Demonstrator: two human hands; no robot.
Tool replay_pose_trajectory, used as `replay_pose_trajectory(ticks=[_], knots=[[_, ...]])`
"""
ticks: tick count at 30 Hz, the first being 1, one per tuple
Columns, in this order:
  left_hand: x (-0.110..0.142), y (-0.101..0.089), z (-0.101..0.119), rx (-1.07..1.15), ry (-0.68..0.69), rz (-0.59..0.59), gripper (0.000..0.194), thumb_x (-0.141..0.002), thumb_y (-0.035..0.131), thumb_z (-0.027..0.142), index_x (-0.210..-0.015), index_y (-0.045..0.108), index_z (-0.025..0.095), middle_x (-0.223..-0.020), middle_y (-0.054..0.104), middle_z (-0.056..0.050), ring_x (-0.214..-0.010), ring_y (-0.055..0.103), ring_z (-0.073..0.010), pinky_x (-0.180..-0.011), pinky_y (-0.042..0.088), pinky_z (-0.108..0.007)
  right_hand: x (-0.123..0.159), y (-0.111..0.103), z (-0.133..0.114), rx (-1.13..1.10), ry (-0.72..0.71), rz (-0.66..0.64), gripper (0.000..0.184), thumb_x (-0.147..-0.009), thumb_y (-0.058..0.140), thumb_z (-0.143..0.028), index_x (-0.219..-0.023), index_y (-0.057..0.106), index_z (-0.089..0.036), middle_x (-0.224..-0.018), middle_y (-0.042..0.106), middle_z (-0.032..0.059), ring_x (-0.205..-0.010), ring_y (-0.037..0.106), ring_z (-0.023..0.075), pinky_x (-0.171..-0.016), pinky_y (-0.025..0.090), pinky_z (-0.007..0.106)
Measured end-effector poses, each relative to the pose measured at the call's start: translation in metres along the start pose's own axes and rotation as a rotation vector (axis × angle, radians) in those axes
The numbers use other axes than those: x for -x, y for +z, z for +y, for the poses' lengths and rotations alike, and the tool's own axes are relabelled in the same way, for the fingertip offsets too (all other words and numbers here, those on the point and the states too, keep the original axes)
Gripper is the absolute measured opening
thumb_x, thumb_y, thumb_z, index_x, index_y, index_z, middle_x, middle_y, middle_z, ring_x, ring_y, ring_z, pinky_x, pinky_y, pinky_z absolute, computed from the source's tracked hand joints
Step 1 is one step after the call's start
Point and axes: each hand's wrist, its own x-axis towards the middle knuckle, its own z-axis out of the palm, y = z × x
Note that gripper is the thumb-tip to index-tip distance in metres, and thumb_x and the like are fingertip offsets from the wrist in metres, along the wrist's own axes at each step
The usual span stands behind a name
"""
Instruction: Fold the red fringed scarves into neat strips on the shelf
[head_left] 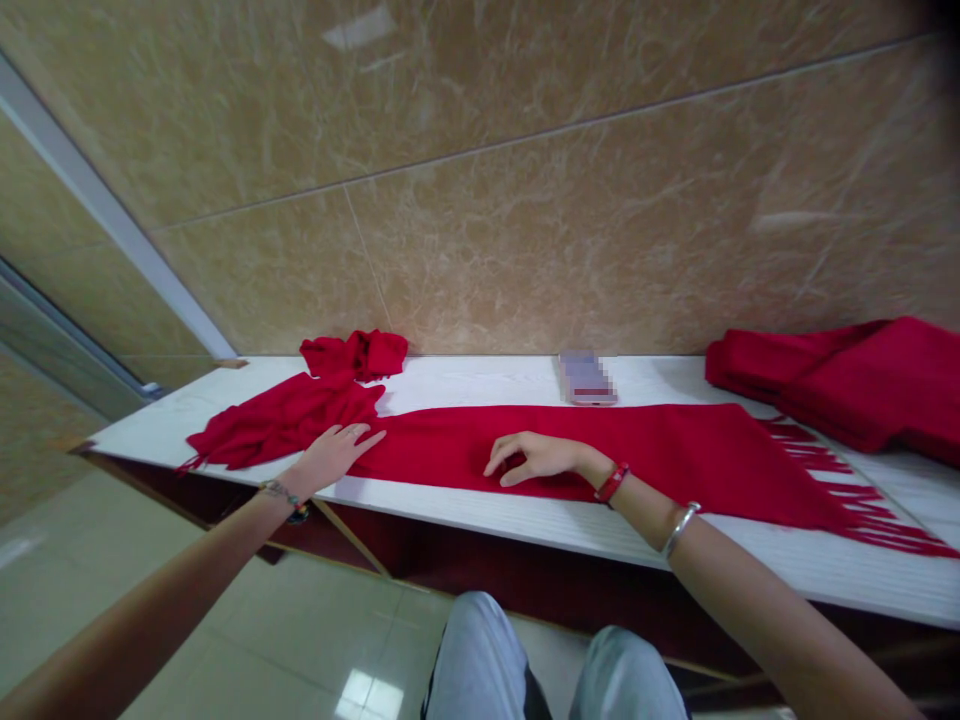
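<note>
A red scarf (675, 460) lies along a white-topped cabinet, smooth through the middle and fringed at its right end. Toward the left it bunches into crumpled folds. My left hand (334, 455) rests on the scarf where the flat part meets the folds, its fingers stretched out and the palm down. Over the middle of the flat part is my right hand (536, 457), its fingers loosely bent and apart, with nothing visible between them. Whether the right fingertips touch the cloth, I cannot tell.
Behind the scarf, a phone (587, 378) lies near the tiled wall (525, 250). A small red cloth bundle (356, 355) sits at the back left. Larger folded red cloth (840, 380) covers the back right. The white top (487, 380) ends just before my knees (480, 650).
</note>
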Motion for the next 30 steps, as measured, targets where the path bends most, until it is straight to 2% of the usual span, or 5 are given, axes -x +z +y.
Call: replay_pose_trajectory(ticks=[4,11,16,21,30], knots=[[-0.015,-0.024,0.01,0.109,0.086,-0.017,0.051,-0.076,0.037,0.0,-0.121,0.048,0.022,-0.12,0.052,-0.008,-0.116,0.042,-0.0222,-0.093,0.033,-0.038,0.001,-0.001,-0.002,0.079,0.018,0.07,0.027,-0.076,0.06,-0.027,-0.1,0.065,-0.016,-0.097,0.061,0.0054,-0.087,0.056,0.0138,-0.081,0.042,0.026],[-0.066,-0.077,0.084,0.485,0.387,0.056,0.033,-0.089,0.037,0.025,-0.119,0.05,0.024,-0.124,0.05,-0.002,-0.114,0.044,-0.0149,-0.098,0.03,-0.027,0.008,-0.01,0.006,0.471,0.153,0.334,0.026,-0.078,0.057,-0.019,-0.103,0.063,-0.014,-0.101,0.061,0.0101,-0.091,0.056,0.0182,-0.085,0.042,0.031],[-0.135,-0.062,0.102,0.662,0.163,0.142,0.035,-0.088,0.04,0.033,-0.116,0.053,0.017,-0.119,0.052,-0.009,-0.107,0.049,-0.0181,-0.094,0.034,-0.029,0.023,-0.029,0.03,0.627,0.319,0.539,0.027,-0.077,0.057,-0.017,-0.103,0.062,-0.012,-0.101,0.061,0.013,-0.093,0.057,0.0196,-0.086,0.042,0.032],[-0.202,-0.052,0.101,0.886,0.047,-0.061,0.039,-0.075,0.057,0.037,-0.106,0.057,0.013,-0.099,0.062,-0.009,-0.09,0.056,-0.0193,-0.079,0.041,-0.026,0.049,-0.052,0.05,0.652,0.482,0.71,0.021,-0.076,0.056,-0.013,-0.096,0.063,-0.013,-0.096,0.063,0.0104,-0.09,0.058,0.0188,-0.083,0.044,0.032],[-0.228,-0.052,0.117,1.021,0.136,-0.021,0.017,-0.073,0.053,0.023,-0.084,0.064,0.015,-0.079,0.066,-0.002,-0.072,0.058,-0.0138,-0.066,0.041,-0.02,0.07,-0.058,0.057,0.678,0.488,0.609,0.026,-0.076,0.059,-0.016,-0.1,0.061,-0.009,-0.098,0.062,0.0131,-0.095,0.055,0.0198,-0.086,0.042,0.032]])
